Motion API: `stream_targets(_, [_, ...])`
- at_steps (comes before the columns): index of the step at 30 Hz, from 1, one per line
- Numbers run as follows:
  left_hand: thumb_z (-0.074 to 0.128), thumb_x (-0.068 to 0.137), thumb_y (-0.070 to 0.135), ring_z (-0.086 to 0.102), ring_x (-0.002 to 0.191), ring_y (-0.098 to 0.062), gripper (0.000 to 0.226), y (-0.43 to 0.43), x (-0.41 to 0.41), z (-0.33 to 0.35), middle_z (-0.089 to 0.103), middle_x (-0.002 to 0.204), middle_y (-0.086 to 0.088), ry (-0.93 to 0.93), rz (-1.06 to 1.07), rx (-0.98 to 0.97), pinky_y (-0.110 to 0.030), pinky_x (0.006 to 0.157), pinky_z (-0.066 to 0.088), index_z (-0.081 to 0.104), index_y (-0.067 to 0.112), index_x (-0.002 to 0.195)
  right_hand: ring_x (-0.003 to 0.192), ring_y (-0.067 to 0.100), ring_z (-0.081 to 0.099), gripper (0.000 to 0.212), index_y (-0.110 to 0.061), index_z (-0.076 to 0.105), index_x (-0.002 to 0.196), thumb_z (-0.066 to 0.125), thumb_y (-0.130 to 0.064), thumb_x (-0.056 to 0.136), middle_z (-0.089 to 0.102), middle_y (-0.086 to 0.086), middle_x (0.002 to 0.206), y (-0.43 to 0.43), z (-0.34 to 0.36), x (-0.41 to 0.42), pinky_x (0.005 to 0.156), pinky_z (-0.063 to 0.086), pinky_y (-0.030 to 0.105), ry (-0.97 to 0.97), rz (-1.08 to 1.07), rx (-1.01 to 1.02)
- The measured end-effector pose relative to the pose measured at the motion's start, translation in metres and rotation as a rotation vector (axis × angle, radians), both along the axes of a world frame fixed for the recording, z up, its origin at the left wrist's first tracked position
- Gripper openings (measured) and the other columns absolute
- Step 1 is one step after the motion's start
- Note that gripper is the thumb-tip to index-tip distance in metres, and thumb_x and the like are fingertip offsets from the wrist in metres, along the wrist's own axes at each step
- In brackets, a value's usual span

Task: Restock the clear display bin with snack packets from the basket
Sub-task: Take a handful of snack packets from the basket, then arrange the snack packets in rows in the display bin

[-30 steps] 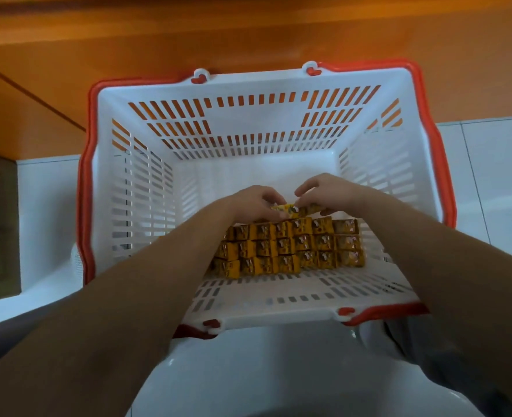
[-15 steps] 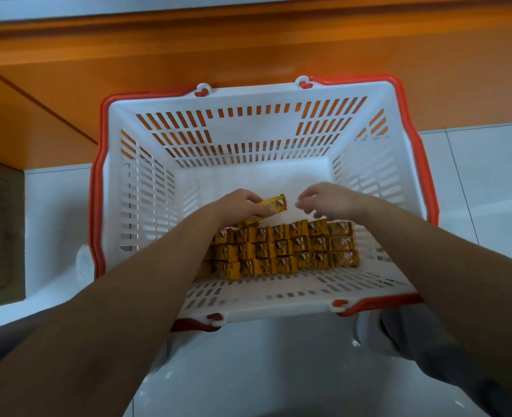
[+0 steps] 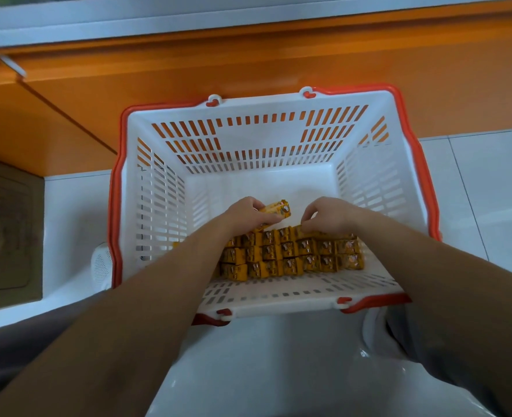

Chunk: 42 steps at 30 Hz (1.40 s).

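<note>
Left grip (image 3: 245, 216) pinches one packet (image 3: 279, 209) by its end — it may slip; right grip (image 3: 327, 216) curls on the far row (image 3: 282, 234), hold unclear — could topple neighbours.

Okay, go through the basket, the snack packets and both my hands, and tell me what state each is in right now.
White slotted plastic basket with red rim: upright, handles folded down.
Rows of yellow snack packets: packed side by side at the basket's near end.
Single yellow snack packet: raised above the rows, gripped at one end.
Left hand: grips the single packet.
Right hand: fingers curled on the back row; grip unclear.
</note>
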<state>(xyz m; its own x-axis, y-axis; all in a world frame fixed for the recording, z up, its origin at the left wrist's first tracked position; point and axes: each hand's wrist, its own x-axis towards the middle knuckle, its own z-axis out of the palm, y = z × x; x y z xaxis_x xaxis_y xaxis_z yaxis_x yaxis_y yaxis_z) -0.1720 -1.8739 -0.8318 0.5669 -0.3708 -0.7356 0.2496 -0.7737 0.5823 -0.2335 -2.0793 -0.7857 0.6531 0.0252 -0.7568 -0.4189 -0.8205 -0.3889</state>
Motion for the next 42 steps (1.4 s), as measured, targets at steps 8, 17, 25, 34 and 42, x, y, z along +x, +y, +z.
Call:
stream_targets(8, [0.074, 0.089, 0.046, 0.057, 0.072, -0.016, 0.029, -0.009, 0.013, 0.042, 0.061, 0.089, -0.005, -0.001, 0.125, -0.123, -0.026, 0.058, 0.045, 0.059, 0.021, 0.086, 0.102, 0.013, 0.058, 0.030, -0.020, 0.070, 0.106, 0.078, -0.026, 0.078, 0.062, -0.007, 0.109, -0.025, 0.068, 0.032, 0.082, 0.043, 0.026, -0.189, -0.114, 0.065])
stream_targets(17, [0.072, 0.091, 0.042, 0.066, 0.067, -0.011, 0.045, -0.005, 0.044, 0.203, 0.068, 0.092, -0.007, 0.009, 0.123, -0.358, -0.025, 0.061, 0.052, 0.067, 0.008, 0.119, 0.099, 0.021, 0.069, 0.046, -0.022, 0.065, 0.113, 0.085, -0.010, 0.073, 0.069, 0.011, 0.114, -0.026, 0.214, 0.040, 0.084, 0.056, 0.031, -0.371, -0.194, 0.378])
stream_targets(25, [0.082, 0.076, 0.038, 0.072, 0.095, -0.035, 0.049, 0.018, 0.013, 0.361, 0.075, 0.111, -0.017, -0.079, 0.025, -0.588, -0.050, 0.085, 0.056, 0.069, 0.014, 0.117, 0.076, 0.018, 0.066, 0.033, -0.018, 0.065, 0.114, 0.072, -0.008, 0.084, 0.069, 0.007, 0.087, -0.014, 0.343, 0.020, 0.065, 0.051, 0.026, -0.442, -0.296, 0.609])
stream_targets(34, [0.085, 0.064, 0.041, 0.076, 0.093, -0.033, 0.073, 0.012, -0.018, 0.395, 0.077, 0.109, -0.012, -0.195, 0.422, -0.763, -0.043, 0.074, 0.059, 0.060, 0.015, 0.128, 0.064, 0.012, 0.062, 0.048, -0.022, 0.066, 0.114, 0.080, -0.042, 0.073, 0.068, 0.001, 0.080, 0.033, 0.364, 0.018, 0.061, 0.049, 0.032, -0.715, -0.638, 0.773])
stream_targets(42, [0.086, 0.073, 0.034, 0.078, 0.086, -0.030, 0.057, 0.003, 0.000, 0.391, 0.079, 0.099, -0.008, -0.207, 0.511, -0.775, -0.038, 0.068, 0.061, 0.062, 0.017, 0.121, 0.092, 0.016, 0.072, 0.054, -0.028, 0.060, 0.119, 0.072, -0.061, 0.077, 0.071, 0.002, 0.110, 0.056, 0.354, 0.046, 0.081, 0.061, 0.044, -0.791, -0.742, 0.762])
